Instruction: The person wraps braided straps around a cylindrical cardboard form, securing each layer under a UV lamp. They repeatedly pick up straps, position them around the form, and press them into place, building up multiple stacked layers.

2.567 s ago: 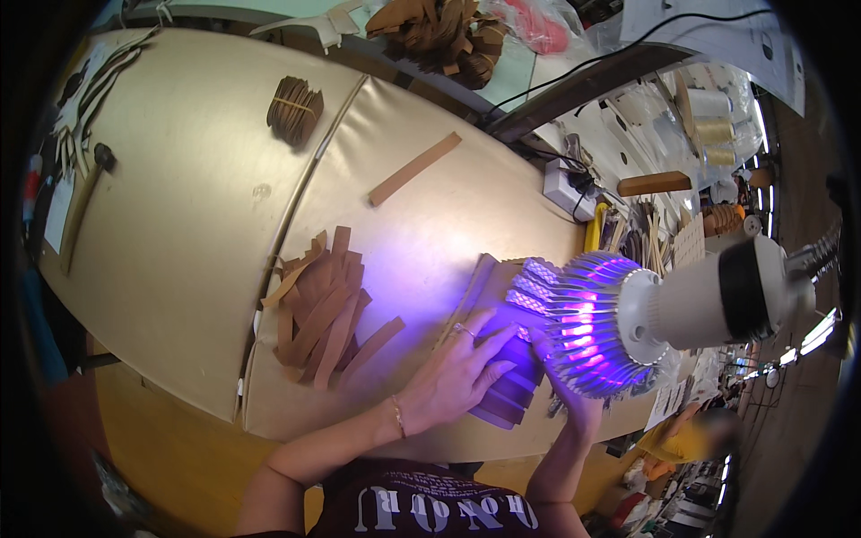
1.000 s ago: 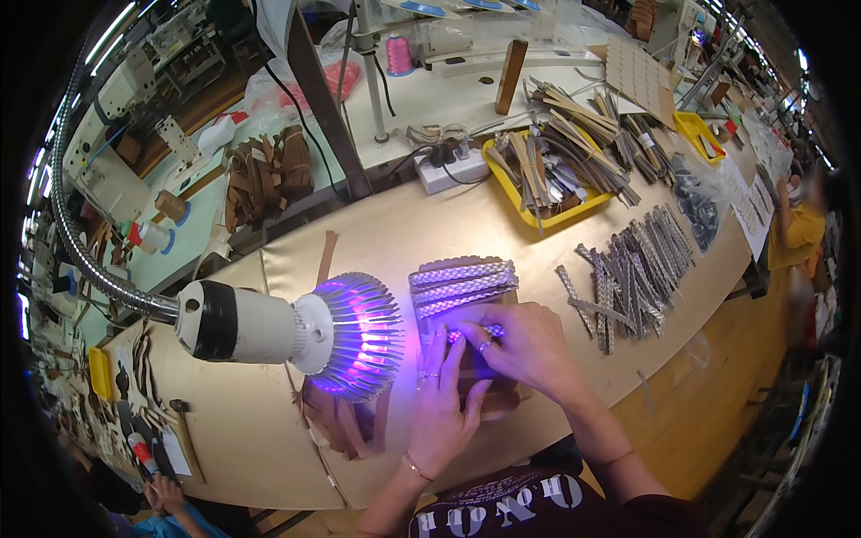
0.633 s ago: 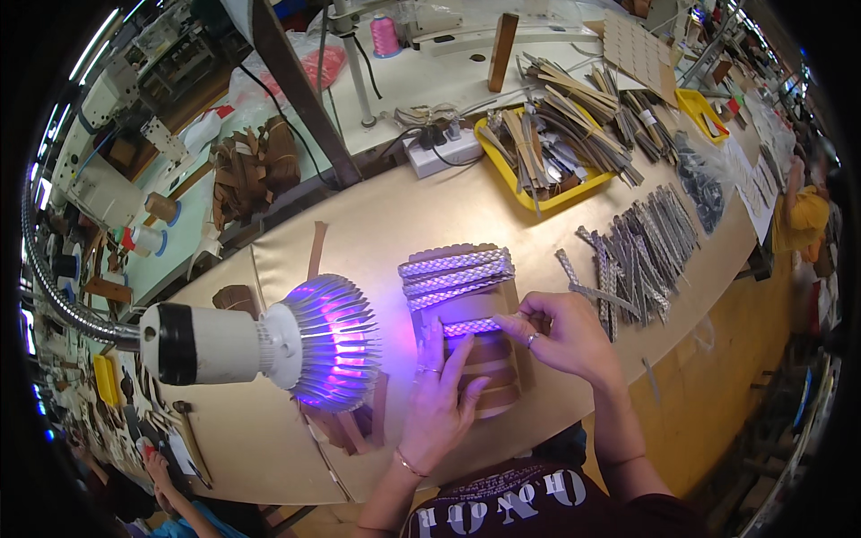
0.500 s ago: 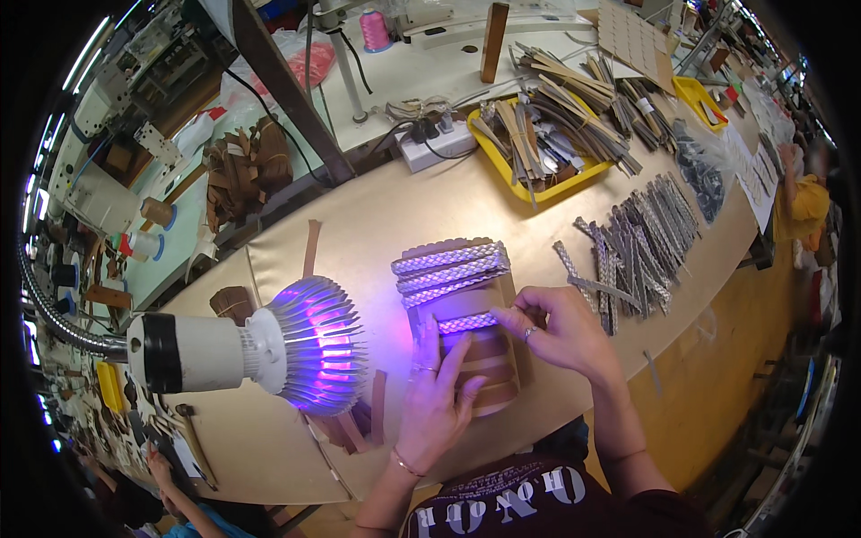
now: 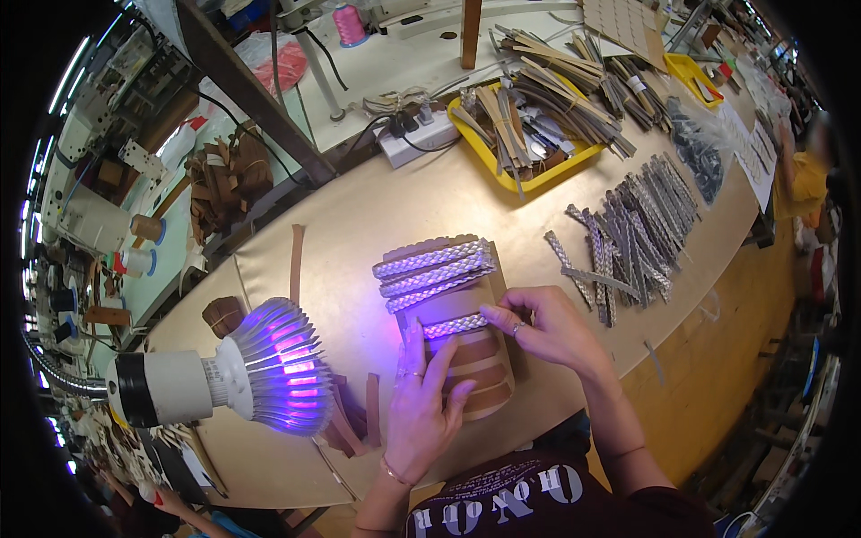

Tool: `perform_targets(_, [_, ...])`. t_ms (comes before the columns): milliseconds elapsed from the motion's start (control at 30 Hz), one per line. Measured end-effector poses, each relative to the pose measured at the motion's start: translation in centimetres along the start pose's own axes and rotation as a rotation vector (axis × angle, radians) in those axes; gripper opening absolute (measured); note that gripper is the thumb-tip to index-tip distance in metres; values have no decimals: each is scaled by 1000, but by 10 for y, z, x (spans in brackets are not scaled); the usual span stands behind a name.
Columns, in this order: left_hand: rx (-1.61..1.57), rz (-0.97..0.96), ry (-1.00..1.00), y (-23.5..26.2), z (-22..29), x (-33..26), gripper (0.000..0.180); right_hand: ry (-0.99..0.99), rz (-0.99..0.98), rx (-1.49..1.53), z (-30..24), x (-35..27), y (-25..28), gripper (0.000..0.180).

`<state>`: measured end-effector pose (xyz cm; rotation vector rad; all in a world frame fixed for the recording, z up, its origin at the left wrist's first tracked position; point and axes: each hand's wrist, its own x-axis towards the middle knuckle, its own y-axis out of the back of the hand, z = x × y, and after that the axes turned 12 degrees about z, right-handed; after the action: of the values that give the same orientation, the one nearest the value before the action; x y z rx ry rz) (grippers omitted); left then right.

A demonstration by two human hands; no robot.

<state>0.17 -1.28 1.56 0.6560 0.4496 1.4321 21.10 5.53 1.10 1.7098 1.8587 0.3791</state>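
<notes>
I find the braided strip [image 5: 455,325] lying crosswise on a flat brown panel [image 5: 439,309], its weave coarse, pale and lit violet. The left hand [image 5: 426,403] has its forefinger and middle finger set apart at the strip's left end, thumb spread away from them. The right hand [image 5: 552,332] has thumb and forefinger close together at the strip's right end; I cannot tell whether they clamp it.

Above the strip, three matching braids [image 5: 430,273] lie nearly parallel across the panel's upper part, beside its scalloped top edge. Below it, smooth brown bands [image 5: 480,377] cross the panel.

The table covering [image 5: 359,211] is gold, smooth and slightly glossy. To the left I note the finned metal lamp [image 5: 282,368], apart from the left hand; loose brown strips [image 5: 345,421] lie partly behind it. To the right, a bare stretch of covering separates the right hand from a heap of grey braids [image 5: 637,229]. A wider stretch runs from the panel's top edge to the yellow tray [image 5: 556,173]. The table's near edge passes just below the panel.
</notes>
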Motion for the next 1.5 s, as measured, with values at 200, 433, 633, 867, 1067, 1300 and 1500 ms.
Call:
perform_targets(200, [7,-8,-3,2,1,0,58,1,27,51,4,1,-5,41])
perform_targets(433, [14,73,-39,0,2,1,62,-52,-79,61,24,9,-13,46])
perform_targets(633, [-41,118,-48,-3,0,-3,71,-182,-158,365,43,12,-28,41])
perform_targets(867, [-30,118,-113,-1,-8,-5,57,-52,40,364,19,-2,-25,28])
perform_targets(1067, [1,468,-110,4,-6,-29,49,79,70,562,-21,-5,-1,26])
perform_targets(1300, [-68,462,4,5,-30,-44,40,84,229,183,-42,41,3,37])
perform_targets(1500, [-363,413,161,-20,-54,-23,34,-24,396,42,0,24,-4,36])
